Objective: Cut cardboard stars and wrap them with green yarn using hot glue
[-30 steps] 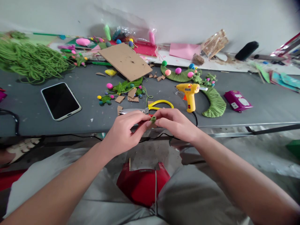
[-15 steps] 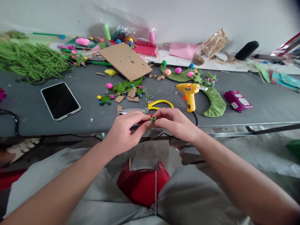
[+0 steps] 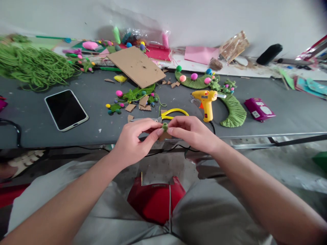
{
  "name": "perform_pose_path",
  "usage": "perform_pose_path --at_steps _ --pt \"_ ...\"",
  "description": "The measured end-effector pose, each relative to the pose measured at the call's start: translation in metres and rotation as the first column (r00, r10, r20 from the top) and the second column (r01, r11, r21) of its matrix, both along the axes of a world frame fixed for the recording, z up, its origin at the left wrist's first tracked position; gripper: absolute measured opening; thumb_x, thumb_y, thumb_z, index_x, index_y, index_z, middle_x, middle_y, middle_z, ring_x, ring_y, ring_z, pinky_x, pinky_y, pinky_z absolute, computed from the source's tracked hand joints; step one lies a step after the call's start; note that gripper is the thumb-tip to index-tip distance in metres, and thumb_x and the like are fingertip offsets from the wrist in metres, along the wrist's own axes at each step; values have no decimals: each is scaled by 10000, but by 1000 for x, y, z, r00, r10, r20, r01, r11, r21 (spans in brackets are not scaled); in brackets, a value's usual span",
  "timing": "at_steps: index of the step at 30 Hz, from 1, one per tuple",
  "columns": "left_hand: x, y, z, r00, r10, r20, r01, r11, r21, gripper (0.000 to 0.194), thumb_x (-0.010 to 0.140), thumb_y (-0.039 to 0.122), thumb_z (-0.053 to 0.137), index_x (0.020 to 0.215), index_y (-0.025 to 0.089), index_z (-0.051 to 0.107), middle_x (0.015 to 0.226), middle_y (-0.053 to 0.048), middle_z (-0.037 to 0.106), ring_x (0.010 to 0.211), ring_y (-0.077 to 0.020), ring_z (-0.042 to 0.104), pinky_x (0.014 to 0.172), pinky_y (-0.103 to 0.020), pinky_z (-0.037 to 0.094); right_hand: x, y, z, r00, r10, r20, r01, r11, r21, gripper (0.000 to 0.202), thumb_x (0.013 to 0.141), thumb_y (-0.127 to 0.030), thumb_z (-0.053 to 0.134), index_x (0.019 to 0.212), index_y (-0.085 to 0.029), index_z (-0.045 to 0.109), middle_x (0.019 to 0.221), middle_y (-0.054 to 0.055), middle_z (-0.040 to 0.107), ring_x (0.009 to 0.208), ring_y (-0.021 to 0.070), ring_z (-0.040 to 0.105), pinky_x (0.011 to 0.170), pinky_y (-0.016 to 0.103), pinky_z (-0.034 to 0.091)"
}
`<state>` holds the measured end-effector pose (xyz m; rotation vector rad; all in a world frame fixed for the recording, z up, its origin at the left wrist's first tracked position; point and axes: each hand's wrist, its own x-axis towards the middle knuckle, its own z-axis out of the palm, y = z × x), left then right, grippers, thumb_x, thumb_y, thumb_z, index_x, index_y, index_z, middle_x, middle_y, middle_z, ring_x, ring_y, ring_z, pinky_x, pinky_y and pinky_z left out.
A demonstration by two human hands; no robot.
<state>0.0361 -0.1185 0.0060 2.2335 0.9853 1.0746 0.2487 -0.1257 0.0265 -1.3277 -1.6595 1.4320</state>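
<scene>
Between the fingertips of my left hand and my right hand is a small piece of green yarn, wound into a tight little roll. Both hands pinch it, one from each side, above the front edge of the table. A bit of brown cardboard shows just below the roll; whether it is joined to it I cannot tell. Behind my fingers lie yellow-handled scissors, their blades partly hidden by my left hand. A yellow glue gun rests beyond my right hand.
A phone lies at the left, before a heap of green yarn. Cardboard and scraps sit mid-table. A yarn-wrapped crescent and a purple packet are at the right. A black cable runs along the front edge.
The green roll has tipped slightly and moved a little to the left in my fingers. More of the cardboard below it shows. Both hands keep their pinch.
</scene>
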Motion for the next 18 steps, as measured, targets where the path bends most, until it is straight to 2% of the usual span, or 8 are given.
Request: perform_pose_path --at_steps 18 --pt "-1 -1 0 999 11 33 -10 999 -44 73 941 260 662 921 230 725 856 -14 751 748 -170 684 688 -297 552 3 0 1 1000 18 -4 -18 1000 0 261 844 -407 707 888 -150 696 759 -7 581 688 114 470 613 260 374"
